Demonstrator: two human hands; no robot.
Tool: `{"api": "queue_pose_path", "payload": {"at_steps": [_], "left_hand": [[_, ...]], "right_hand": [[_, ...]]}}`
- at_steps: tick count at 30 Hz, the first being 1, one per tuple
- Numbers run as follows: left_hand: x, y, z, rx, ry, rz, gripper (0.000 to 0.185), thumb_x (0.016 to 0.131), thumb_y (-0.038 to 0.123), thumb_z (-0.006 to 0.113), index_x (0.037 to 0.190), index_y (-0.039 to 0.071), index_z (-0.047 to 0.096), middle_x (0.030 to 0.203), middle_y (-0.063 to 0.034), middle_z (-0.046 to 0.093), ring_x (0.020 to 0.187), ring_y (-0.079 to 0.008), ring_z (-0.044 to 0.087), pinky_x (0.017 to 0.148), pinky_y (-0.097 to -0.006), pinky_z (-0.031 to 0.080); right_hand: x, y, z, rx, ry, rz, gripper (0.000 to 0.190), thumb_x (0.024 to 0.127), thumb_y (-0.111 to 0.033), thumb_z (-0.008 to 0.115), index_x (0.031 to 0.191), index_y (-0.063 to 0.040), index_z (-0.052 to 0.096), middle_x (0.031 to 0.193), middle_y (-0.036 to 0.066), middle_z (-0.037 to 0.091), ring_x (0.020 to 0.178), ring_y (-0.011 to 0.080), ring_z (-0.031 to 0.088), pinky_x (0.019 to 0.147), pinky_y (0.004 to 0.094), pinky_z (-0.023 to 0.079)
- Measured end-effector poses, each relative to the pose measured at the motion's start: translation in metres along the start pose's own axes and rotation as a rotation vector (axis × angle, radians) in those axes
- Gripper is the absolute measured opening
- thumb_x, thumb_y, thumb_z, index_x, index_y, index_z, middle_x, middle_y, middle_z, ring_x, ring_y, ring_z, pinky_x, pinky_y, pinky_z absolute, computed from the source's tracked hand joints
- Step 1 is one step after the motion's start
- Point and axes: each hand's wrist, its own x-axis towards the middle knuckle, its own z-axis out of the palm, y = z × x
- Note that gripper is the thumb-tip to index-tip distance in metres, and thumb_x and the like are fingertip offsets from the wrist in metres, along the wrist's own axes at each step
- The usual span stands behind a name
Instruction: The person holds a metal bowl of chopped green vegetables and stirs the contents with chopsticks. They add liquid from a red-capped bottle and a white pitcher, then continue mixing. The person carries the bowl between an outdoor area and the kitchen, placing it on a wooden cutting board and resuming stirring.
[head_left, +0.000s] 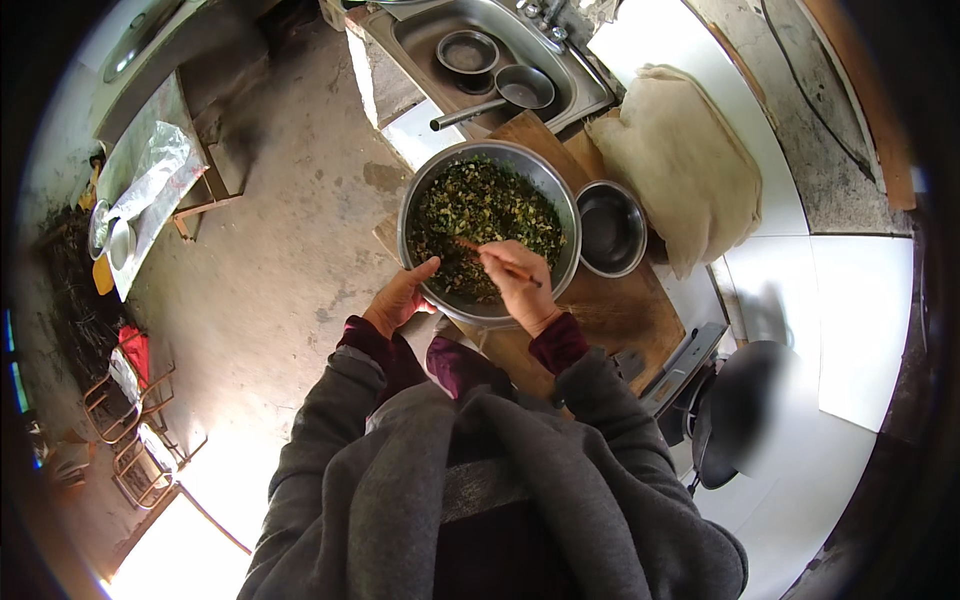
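Observation:
A large stainless steel bowl (568, 259) holds a chopped mixture (491, 199) of dark green and yellow bits. With the thumb over the near-left rim and the fingers beneath it, my left hand (401, 294) grips the bowl. My right hand (521, 285) is over the near side of the bowl, closed around brown sticks (523, 275) that look like chopsticks. Their far tips reach into the mixture. Under the bowl, a wooden board (626, 315) shows to the right. A smaller metal bowl (609, 229) stands close to the big bowl's right side.
A steel sink (420, 34) at the top holds a metal basin (467, 52) and a long-handled pan (525, 86). Beige cloth (675, 165) lies right of the small bowl. A gas stove (682, 367) and dark wok (712, 442) stand lower right. A low table (146, 202) is at left.

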Motion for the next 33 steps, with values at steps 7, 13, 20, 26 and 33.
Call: {"api": "queue_pose_path", "payload": {"at_steps": [7, 13, 20, 26, 33], "left_hand": [[0.009, -0.006, -0.010, -0.144, 0.002, -0.050, 0.017, 0.078, 0.012, 0.056, 0.088, -0.001, 0.059, 0.072, -0.0092, 0.064, 0.056, -0.0192, 0.063, 0.045, -0.0298, 0.050], [-0.023, -0.026, -0.015, -0.191, 0.073, -0.006, 0.012, 0.073, 0.008, 0.054, 0.072, -0.002, 0.061, 0.062, -0.0121, 0.061, 0.049, -0.0231, 0.058, 0.045, -0.0325, 0.048], [-0.105, -0.021, -0.017, -0.102, 0.087, 0.098, 0.016, 0.074, 0.012, 0.055, 0.076, -0.002, 0.062, 0.069, -0.0123, 0.062, 0.059, -0.0225, 0.059, 0.053, -0.0327, 0.048], [-0.211, -0.032, -0.043, -0.195, 0.247, 0.280, 0.024, 0.076, 0.011, 0.056, 0.097, -0.001, 0.055, 0.079, -0.0093, 0.060, 0.062, -0.0186, 0.058, 0.048, -0.0284, 0.048], [-0.340, -0.081, -0.084, -0.281, 0.420, 0.510, 0.033, 0.075, 0.014, 0.050, 0.105, 0.001, 0.055, 0.085, -0.0075, 0.062, 0.066, -0.0176, 0.059, 0.057, -0.0279, 0.049]], "right_hand": [[0.000, -0.028, -0.069, 0.157, 0.293, 0.231, 0.020, 0.088, -0.017, 0.057, 0.095, 0.001, 0.061, 0.082, 0.007, 0.064, 0.068, 0.0097, 0.059, 0.062, 0.0198, 0.047], [-0.008, -0.038, -0.088, 0.054, 0.442, 0.147, 0.021, 0.089, -0.016, 0.054, 0.094, 0.003, 0.061, 0.084, 0.008, 0.063, 0.071, 0.0107, 0.059, 0.064, 0.0210, 0.047], [0.013, -0.042, 0.008, 0.244, 0.175, 0.064, 0.022, 0.088, -0.016, 0.053, 0.088, 0.005, 0.061, 0.081, 0.011, 0.063, 0.068, 0.0157, 0.061, 0.066, 0.0243, 0.049], [-0.021, -0.113, 0.078, 0.205, -0.314, 0.114, 0.023, 0.089, -0.018, 0.053, 0.089, 0.003, 0.060, 0.082, 0.008, 0.062, 0.072, 0.0124, 0.059, 0.068, 0.0230, 0.048], [-0.103, -0.143, 0.236, 0.293, -0.801, 0.095, 0.019, 0.091, -0.015, 0.051, 0.097, 0.001, 0.057, 0.083, 0.008, 0.063, 0.071, 0.0126, 0.059, 0.066, 0.0235, 0.048]]}}
